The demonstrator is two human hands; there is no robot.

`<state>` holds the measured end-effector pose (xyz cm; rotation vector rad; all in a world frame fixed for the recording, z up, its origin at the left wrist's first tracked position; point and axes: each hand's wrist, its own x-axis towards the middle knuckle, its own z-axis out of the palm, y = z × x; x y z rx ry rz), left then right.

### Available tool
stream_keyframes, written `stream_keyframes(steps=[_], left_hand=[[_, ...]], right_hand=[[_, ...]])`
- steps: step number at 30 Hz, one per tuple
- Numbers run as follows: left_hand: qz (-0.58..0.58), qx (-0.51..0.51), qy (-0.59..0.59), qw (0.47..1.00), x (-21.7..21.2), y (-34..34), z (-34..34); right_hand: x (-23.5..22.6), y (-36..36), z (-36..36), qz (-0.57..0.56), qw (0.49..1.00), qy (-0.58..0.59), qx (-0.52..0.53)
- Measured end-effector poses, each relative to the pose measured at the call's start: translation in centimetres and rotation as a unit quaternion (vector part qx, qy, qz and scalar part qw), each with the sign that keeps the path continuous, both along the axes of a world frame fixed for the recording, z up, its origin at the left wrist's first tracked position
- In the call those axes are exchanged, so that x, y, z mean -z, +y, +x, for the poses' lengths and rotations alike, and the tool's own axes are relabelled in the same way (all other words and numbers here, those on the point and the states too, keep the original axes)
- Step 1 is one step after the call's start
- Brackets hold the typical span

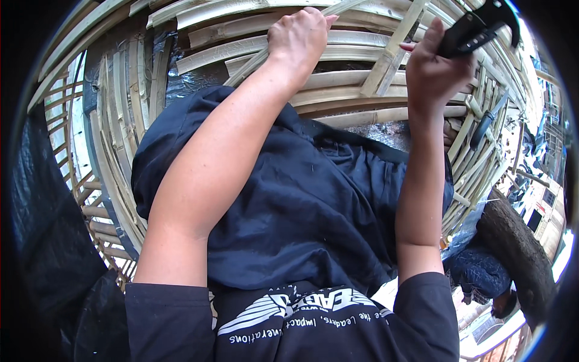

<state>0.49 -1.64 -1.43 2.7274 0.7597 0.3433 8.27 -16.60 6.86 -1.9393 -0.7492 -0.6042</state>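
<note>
Both hands up in the top half of the view, arms bare below short black sleeves. Left hand at 12 o'clock: a fist, fingers folded tight round a long, pale split-bamboo strip. Strip runs on a slant, one end towards 11 o'clock, the other past the knuckles towards 12.

Right hand at 2 o'clock, raised above the bamboo, fingers bent round the lower end of a rigid black hook-ended tool (slightly blurred; its exact kind cannot be told). Hook points outward, near the rim of the view.

Loose cream-coloured bamboo slats lie side by side from 11 to 1 o'clock, beyond the knees. One flat pale crosspiece lies aslant over them, between the two hands. Between 2 and 3 o'clock, a black-handled knife rests on thin bamboo sticks, blade away from the body.

Dark navy cloth covers the lap at centre. Thick brown log between 3 and 4 o'clock; another person in dark clothing just beside it. Black sheeting at 9.
</note>
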Motion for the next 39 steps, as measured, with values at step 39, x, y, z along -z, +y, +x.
stream_keyframes(steps=[39], left_hand=[[-0.076, 0.033, 0.04, 0.996, -3.2, 1.2, -0.5]], right_hand=[[3.3, -14.5, -2.9, 0.116, 0.869, 0.468, -0.109]])
